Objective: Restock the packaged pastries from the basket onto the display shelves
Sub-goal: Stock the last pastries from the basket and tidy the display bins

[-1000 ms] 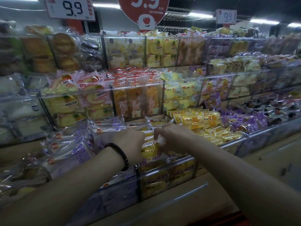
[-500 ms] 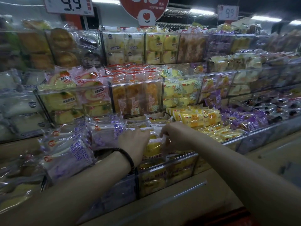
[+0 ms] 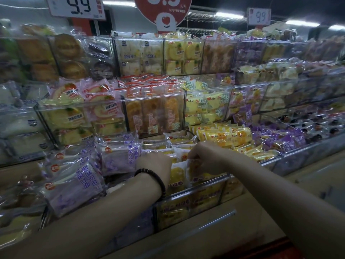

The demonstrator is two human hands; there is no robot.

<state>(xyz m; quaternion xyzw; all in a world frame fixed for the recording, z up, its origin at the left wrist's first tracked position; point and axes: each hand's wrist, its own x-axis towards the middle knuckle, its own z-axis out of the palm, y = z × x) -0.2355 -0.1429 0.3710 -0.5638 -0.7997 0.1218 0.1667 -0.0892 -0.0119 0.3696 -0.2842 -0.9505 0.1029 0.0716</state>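
Note:
Both my hands are down in the lowest clear bin (image 3: 196, 191) of the display shelves, among yellow packaged pastries. My left hand (image 3: 155, 165), with a dark bead bracelet at the wrist, rests against a yellow pastry pack (image 3: 177, 174) standing in the bin; its fingers are hidden behind the hand. My right hand (image 3: 203, 157) has its fingers curled round the top of the neighbouring yellow pack (image 3: 197, 172). The basket is out of view.
Purple toast packs (image 3: 119, 157) fill the bin to the left, yellow bear-print packs (image 3: 224, 137) and purple packs (image 3: 287, 141) lie to the right. Two more tiers of clear bins rise behind. Price signs (image 3: 76, 6) hang above. A beige ledge (image 3: 205, 238) runs below.
Both hands have shifted slightly deeper into the yellow pastry bin, pressing the packs upright. The view has tilted a little lower.

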